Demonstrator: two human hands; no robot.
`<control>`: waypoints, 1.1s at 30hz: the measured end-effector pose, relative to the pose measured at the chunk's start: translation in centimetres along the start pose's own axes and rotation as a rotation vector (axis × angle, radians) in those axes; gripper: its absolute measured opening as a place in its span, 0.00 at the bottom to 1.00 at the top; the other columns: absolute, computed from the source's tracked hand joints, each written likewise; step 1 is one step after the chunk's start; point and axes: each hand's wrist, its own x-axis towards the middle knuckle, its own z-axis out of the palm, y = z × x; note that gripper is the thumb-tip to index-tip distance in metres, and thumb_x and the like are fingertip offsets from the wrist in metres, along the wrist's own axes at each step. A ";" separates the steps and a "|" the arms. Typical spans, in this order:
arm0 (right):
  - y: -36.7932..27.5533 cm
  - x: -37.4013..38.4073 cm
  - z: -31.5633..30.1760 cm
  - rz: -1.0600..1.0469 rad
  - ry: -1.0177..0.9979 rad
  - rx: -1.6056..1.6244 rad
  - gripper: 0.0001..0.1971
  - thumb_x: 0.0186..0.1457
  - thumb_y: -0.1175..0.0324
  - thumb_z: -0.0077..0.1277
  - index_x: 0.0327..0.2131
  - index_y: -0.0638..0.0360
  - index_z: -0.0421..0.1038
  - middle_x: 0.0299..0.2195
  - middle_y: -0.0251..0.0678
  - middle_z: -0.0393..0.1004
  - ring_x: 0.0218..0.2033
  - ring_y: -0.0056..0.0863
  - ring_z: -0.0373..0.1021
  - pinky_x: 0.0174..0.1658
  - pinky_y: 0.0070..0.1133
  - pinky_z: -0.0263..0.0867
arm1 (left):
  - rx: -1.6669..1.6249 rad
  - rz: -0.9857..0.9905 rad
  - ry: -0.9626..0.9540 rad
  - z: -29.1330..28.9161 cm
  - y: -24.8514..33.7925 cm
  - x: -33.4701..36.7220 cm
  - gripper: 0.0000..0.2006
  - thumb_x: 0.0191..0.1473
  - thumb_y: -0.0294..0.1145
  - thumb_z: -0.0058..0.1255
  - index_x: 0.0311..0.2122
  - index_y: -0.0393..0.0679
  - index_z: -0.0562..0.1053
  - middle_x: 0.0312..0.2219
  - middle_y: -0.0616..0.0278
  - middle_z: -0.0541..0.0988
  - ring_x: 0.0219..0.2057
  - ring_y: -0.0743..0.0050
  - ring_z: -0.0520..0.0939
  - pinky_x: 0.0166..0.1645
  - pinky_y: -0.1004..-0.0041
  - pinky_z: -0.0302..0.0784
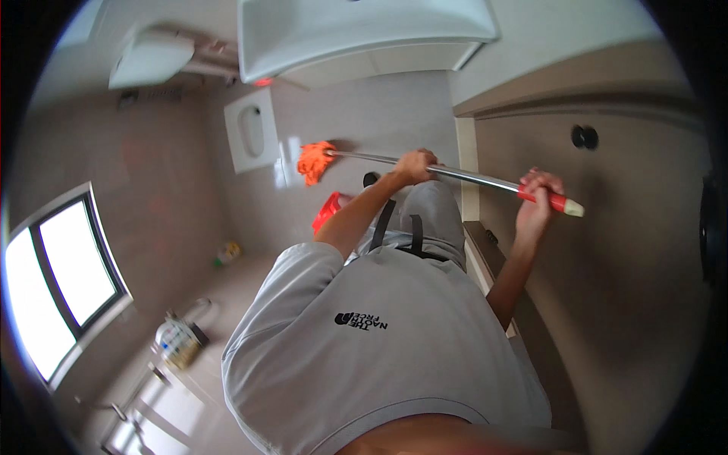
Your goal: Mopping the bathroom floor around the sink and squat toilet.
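A mop crosses in front of me, its silver pole (pixel 485 180) slanting from the right down to the floor. Its orange mop head (pixel 315 162) rests on the grey tiles, near the squat toilet (pixel 252 133). My left hand (pixel 415 166) is wrapped round the pole partway along. Up at the pole's top end, my right hand (pixel 540 189) grips the red handle, which ends in a pale cap. By my feet is a red object (pixel 327 212), partly hidden by my left forearm; its kind is unclear.
A white washbasin (pixel 364 30) stands ahead. Close on my right is a brown door (pixel 629 197) with a black knob (pixel 584 137). The left wall has a window (pixel 64 280). A yellow-and-green bottle (pixel 228 253) and a clear container (pixel 180 341) are at the lower left.
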 end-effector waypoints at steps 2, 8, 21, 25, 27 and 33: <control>-3.8 -0.7 -4.1 -0.142 0.154 -0.027 0.09 0.45 0.79 0.43 0.32 0.59 0.67 0.25 0.36 0.71 0.30 0.29 0.70 0.51 0.34 0.64 | 0.077 0.105 -0.238 3.2 4.3 4.1 0.15 0.47 0.44 0.55 0.36 0.47 0.81 0.32 0.51 0.82 0.37 0.49 0.82 0.44 0.57 0.78; -12.4 -4.6 -12.8 -0.499 0.649 -0.372 0.10 0.43 0.74 0.43 0.33 0.63 0.67 0.27 0.42 0.72 0.36 0.38 0.71 0.48 0.35 0.65 | 0.041 0.392 -0.451 12.1 18.1 9.9 0.18 0.42 0.43 0.56 0.39 0.48 0.81 0.33 0.50 0.82 0.38 0.47 0.82 0.45 0.57 0.78; -7.2 -4.4 -6.3 -0.581 0.181 -0.592 0.19 0.48 0.62 0.35 0.34 0.67 0.70 0.30 0.50 0.75 0.35 0.41 0.72 0.45 0.35 0.67 | -0.003 0.136 -0.287 6.0 11.9 4.2 0.14 0.42 0.37 0.53 0.35 0.46 0.81 0.31 0.49 0.82 0.37 0.48 0.83 0.45 0.57 0.79; -0.1 -3.7 2.0 -0.440 0.077 -0.492 0.19 0.48 0.60 0.36 0.30 0.68 0.70 0.28 0.50 0.75 0.32 0.41 0.72 0.41 0.33 0.68 | -0.110 -0.115 -0.206 0.6 2.5 -1.0 0.13 0.45 0.35 0.50 0.34 0.45 0.81 0.34 0.47 0.82 0.39 0.47 0.83 0.46 0.57 0.78; 4.1 -4.1 5.8 -0.318 -0.005 -0.470 0.19 0.49 0.60 0.36 0.28 0.68 0.70 0.29 0.49 0.75 0.31 0.40 0.72 0.41 0.32 0.68 | -0.141 -0.197 -0.182 -3.2 -1.9 -4.1 0.12 0.45 0.34 0.50 0.35 0.45 0.81 0.35 0.46 0.82 0.39 0.47 0.82 0.47 0.56 0.78; 15.8 -8.7 21.6 0.192 -0.588 -0.374 0.21 0.56 0.56 0.33 0.32 0.64 0.72 0.36 0.48 0.78 0.40 0.36 0.73 0.50 0.33 0.64 | -0.075 -0.500 0.335 -6.9 -19.9 -18.1 0.08 0.47 0.33 0.51 0.30 0.43 0.78 0.29 0.44 0.80 0.35 0.42 0.82 0.42 0.51 0.78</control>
